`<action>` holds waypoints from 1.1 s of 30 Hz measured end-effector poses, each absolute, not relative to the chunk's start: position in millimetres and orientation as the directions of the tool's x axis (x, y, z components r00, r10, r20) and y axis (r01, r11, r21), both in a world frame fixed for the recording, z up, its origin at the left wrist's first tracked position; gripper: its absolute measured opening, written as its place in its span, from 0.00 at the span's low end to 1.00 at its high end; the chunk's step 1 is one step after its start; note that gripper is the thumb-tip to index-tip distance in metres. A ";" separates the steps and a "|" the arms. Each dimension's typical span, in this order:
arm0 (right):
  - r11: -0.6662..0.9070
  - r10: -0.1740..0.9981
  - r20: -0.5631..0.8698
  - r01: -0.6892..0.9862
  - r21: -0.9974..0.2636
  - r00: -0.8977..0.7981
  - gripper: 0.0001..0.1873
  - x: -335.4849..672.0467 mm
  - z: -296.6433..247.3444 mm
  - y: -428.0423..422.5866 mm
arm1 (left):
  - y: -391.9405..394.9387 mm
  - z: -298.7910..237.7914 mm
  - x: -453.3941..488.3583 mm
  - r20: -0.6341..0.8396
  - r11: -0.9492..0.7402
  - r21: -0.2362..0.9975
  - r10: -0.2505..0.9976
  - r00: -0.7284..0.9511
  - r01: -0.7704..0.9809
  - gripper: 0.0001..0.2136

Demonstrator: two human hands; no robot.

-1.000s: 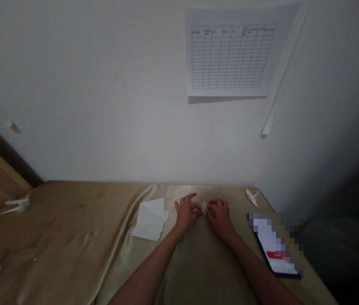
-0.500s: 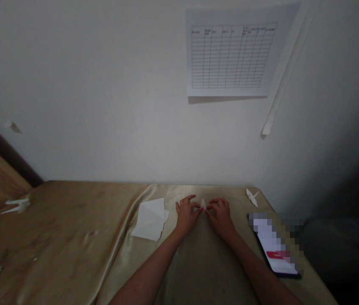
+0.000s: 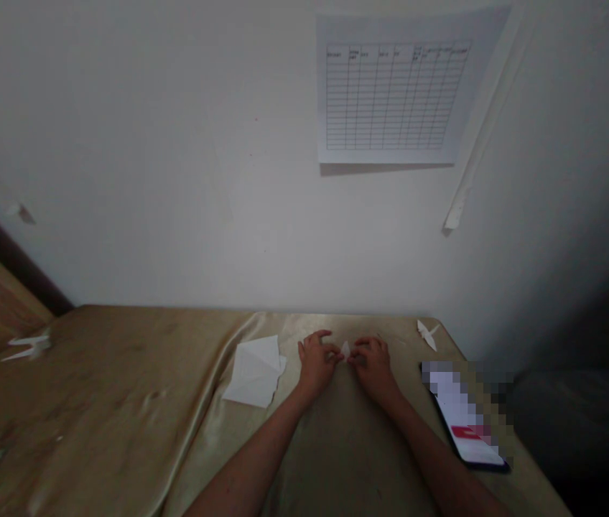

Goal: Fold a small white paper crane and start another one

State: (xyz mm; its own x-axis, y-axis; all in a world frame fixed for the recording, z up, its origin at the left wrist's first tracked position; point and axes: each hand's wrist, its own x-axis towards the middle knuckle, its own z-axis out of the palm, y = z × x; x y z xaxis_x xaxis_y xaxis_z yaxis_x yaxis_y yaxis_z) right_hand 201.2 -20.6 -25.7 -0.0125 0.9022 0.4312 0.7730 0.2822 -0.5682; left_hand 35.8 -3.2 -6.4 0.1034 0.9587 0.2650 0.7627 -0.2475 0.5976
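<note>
Both my hands rest on a table covered with a shiny gold cloth [image 3: 337, 445]. Between them they pinch a small folded white paper piece [image 3: 345, 350]. My left hand [image 3: 316, 361] grips its left side with thumb and fingertips, one finger raised. My right hand [image 3: 373, 365] pinches the right side with its fingers curled. Most of the paper is hidden by my fingers.
A stack of creased white paper sheets [image 3: 255, 370] lies left of my hands. A phone [image 3: 466, 424] with a lit screen lies at the right. A finished paper crane [image 3: 427, 333] sits at the far right corner; more cranes [image 3: 27, 347] lie far left. A printed table sheet [image 3: 393, 93] hangs on the wall.
My hands have stayed in place, with only slight finger shifts on the small paper piece.
</note>
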 end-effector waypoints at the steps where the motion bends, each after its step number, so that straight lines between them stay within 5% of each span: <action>1: 0.278 0.902 0.433 0.767 -0.578 -0.001 0.04 202.6 -26.1 -20.1 | -2.4 -7.9 35.7 0.269 -0.246 0.595 0.958 0.099 0.765 0.02; 14: 0.318 0.895 0.445 0.711 -0.627 -0.008 0.10 205.2 -27.0 -19.6 | -1.0 -9.6 33.1 0.282 -0.247 0.587 0.955 0.092 0.771 0.04; 33: 0.277 0.879 0.471 0.722 -0.634 0.077 0.02 210.0 -25.6 -18.5 | -1.7 -8.9 31.9 0.322 -0.280 0.638 0.943 0.081 0.718 0.03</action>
